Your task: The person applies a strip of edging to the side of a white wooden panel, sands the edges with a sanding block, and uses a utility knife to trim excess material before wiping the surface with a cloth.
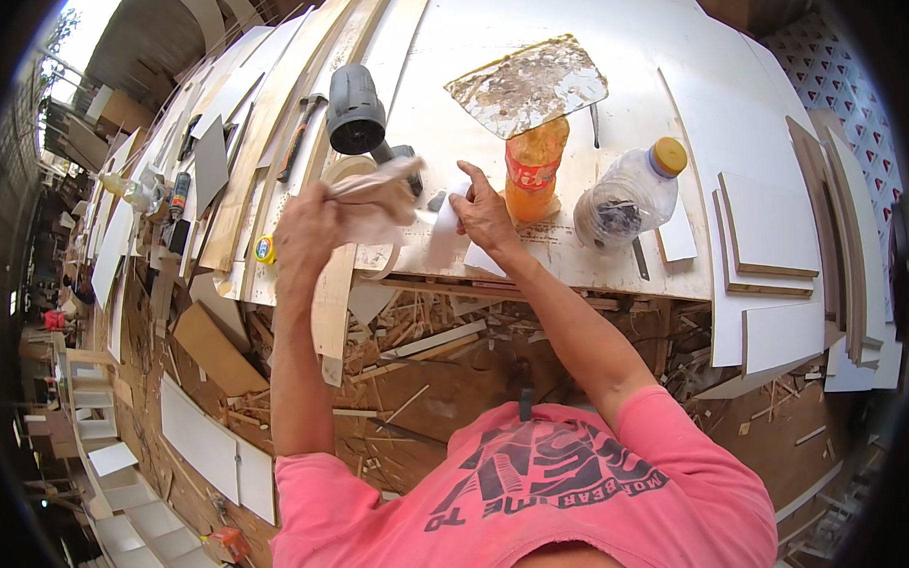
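My left hand (307, 231) is closed round a crumpled pale cloth (377, 202), which is smeared by motion. To its right, my right hand (485, 215) pinches a small white flat strip (447, 222), with the index finger raised. The strip is blurred, so its material is unclear. Just beyond the cloth stands a dark grey cordless power tool (356, 112), partly hidden by the cloth. A roll of pale banding (348, 170) lies beneath the cloth. Right of my right hand stands a bottle of orange liquid (536, 171).
A clear plastic jar (627, 200) with a yellow lid stands at the right. A stained, glue-crusted panel (533, 84) lies behind the bottle. Wood strips, a hammer (299, 139) and a tape measure (264, 250) are at the left. Cut white boards (768, 223) are stacked at the right; offcuts litter the floor.
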Demonstrator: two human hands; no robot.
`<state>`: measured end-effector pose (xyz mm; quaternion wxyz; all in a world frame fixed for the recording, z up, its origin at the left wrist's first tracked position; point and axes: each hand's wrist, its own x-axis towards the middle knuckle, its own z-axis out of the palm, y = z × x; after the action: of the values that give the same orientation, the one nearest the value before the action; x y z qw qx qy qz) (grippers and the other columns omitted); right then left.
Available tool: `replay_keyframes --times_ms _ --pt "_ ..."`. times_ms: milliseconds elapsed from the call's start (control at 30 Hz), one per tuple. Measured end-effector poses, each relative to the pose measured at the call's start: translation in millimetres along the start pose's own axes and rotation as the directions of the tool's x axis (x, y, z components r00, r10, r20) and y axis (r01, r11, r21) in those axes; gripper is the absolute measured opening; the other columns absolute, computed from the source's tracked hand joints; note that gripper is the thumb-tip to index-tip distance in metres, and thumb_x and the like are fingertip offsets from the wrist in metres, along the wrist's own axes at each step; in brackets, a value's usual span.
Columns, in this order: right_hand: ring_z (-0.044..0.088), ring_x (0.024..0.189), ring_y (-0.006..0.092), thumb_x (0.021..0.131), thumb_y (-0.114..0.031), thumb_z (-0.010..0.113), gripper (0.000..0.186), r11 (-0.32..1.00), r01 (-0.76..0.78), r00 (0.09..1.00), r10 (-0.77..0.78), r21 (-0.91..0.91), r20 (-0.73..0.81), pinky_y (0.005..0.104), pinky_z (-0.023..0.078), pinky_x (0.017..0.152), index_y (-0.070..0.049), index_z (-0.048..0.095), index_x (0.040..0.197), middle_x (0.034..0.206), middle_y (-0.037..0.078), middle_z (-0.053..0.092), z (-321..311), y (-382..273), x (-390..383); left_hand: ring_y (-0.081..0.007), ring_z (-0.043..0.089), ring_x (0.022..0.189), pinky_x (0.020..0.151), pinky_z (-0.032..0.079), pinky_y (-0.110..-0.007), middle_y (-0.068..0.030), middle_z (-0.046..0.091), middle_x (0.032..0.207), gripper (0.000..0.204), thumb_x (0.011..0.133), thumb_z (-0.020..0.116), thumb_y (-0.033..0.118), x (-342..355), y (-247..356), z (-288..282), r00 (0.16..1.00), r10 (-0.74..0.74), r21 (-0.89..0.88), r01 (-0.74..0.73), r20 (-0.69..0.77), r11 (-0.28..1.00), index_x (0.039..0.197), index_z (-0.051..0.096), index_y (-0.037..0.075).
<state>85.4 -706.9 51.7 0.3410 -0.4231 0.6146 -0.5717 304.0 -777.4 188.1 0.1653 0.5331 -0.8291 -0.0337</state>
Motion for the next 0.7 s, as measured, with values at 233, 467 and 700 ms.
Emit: replay_keyframes --times_ms 233,467,700 --pt "0.059 0.108 0.0399 0.088 -0.033 0.056 0.065 0.792 -0.085 0.974 0.195 -0.604 0.119 0.0484 0.046 0.093 -0.015 0.032 0.146 0.124 0.025 0.055 -28 10 -1 -0.0188 0.058 0.08 0.076 0.046 -0.032 -0.0104 0.063 0.084 0.015 0.092 0.056 0.012 -29 18 -39 0.999 -0.005 -0.51 -0.019 -0.045 0.86 0.101 0.061 0.0" --pt "0.053 0.117 0.0303 0.095 -0.023 0.051 0.058 0.991 0.073 0.987 -0.055 -0.115 0.152 0.0371 0.044 0.099 -0.009 0.031 0.148 0.13 0.022 0.049 -78 -46 -98 -0.0175 0.056 0.083 0.077 0.047 -0.032 -0.0081 0.06 0.087 0.013 0.089 0.062 0.007 -82 86 -13 0.908 0.322 -0.688 -0.054 0.267 0.724 0.099 0.06 -0.001" --pt "0.047 0.123 0.0182 0.098 -0.018 0.047 0.05 0.78 -0.194 0.981 0.167 0.596 0.1 0.0312 0.042 0.1 -0.005 0.035 0.145 0.14 0.013 0.045 -138 -1 -163 -0.0212 0.058 0.081 0.075 0.047 -0.034 -0.0134 0.061 0.087 0.019 0.09 0.061 0.014 -94 165 90 0.762 0.477 -0.799 0.088 0.439 0.595 0.102 0.058 -0.001"
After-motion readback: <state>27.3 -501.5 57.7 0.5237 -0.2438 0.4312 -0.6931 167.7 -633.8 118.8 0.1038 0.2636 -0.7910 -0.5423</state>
